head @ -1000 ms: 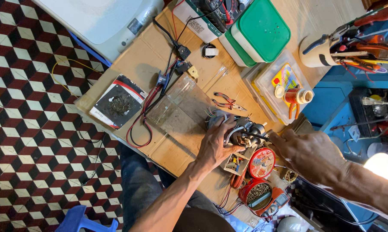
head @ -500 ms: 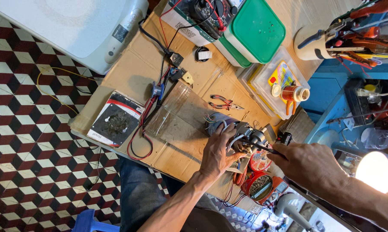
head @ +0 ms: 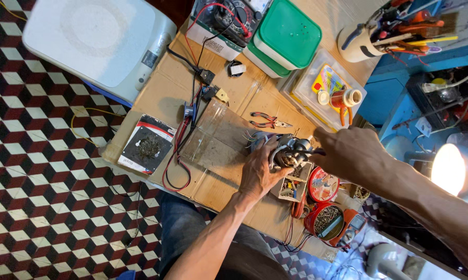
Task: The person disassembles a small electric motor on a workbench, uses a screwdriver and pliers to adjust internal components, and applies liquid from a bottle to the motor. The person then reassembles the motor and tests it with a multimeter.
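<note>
My left hand (head: 258,168) grips a small dark metal motor-like part (head: 288,150) with coloured wires, holding it down on the cardboard-covered table (head: 166,88). My right hand (head: 351,153) comes in from the right, closed around a thin dark tool (head: 317,152) whose tip touches that part. A small open box of tiny parts (head: 291,186) lies just below the part.
A clear plastic sheet (head: 213,137), red-handled pliers (head: 265,121), red and black wires (head: 179,150), a multimeter (head: 226,18), green-lidded boxes (head: 286,33), a cup of tools (head: 374,36), round red tins (head: 322,199) and a lit lamp (head: 449,168) surround the work. A white appliance (head: 96,41) stands at the table's left end.
The view has shifted, so the table sits lower right in frame. Both hands stay on the motor-like part; my right hand has pulled slightly right with its tool.
</note>
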